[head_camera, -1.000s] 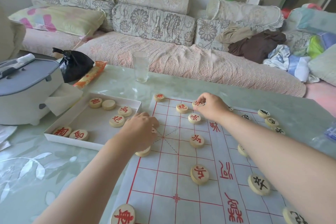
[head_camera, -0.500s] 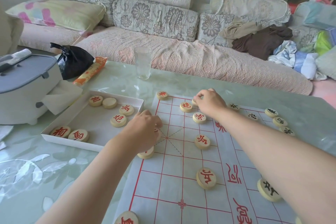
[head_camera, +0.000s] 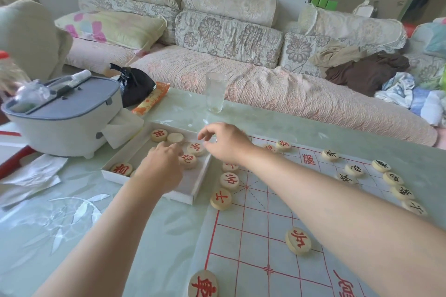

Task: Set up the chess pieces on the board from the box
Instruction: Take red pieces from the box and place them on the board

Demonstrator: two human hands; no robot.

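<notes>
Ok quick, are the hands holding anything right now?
Left hand: reaching into the box, fingers hidden, cannot tell if it holds anything.
Right hand: open, holding nothing.

One board carries fourteen discs: seven red-lettered pieces and seven black-lettered pieces. One box shows five discs plainly, four red-lettered and one blank piece, with the rim of a sixth half hidden. Also counted: one glass on the desk, and two hands, the left hand and the right hand.
</notes>
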